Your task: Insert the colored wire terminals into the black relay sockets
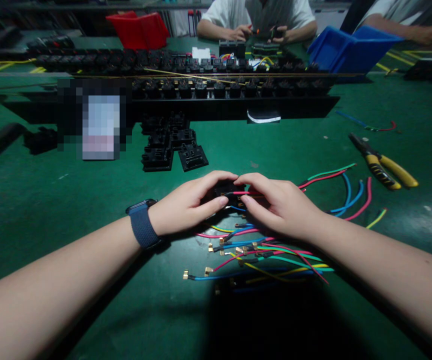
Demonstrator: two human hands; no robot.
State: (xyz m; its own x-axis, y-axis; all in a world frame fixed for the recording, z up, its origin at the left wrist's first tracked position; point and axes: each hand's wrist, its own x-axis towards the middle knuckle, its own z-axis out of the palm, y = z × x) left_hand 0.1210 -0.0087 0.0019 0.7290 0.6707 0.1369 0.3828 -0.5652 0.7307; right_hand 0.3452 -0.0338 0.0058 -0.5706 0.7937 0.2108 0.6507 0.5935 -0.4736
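With room at left on the green desk (pixel 99 197), holding a small black block (pixel 234 186) between curved left hand (pixel 191 205) and right hand (pixel 279 202). Near thin, bendy wires (pixel 291 258).

The tabletop (pixel 81 200) is green. Wires (pixel 234 245) are red, blue, green and yellow, their terminals (pixel 186 274) brass-gold. The housing (pixel 221 188) is black, the pliers' handles (pixel 399 172) yellow and black, the watch band (pixel 144 225) navy, the bins (pixel 354 52) red and blue.
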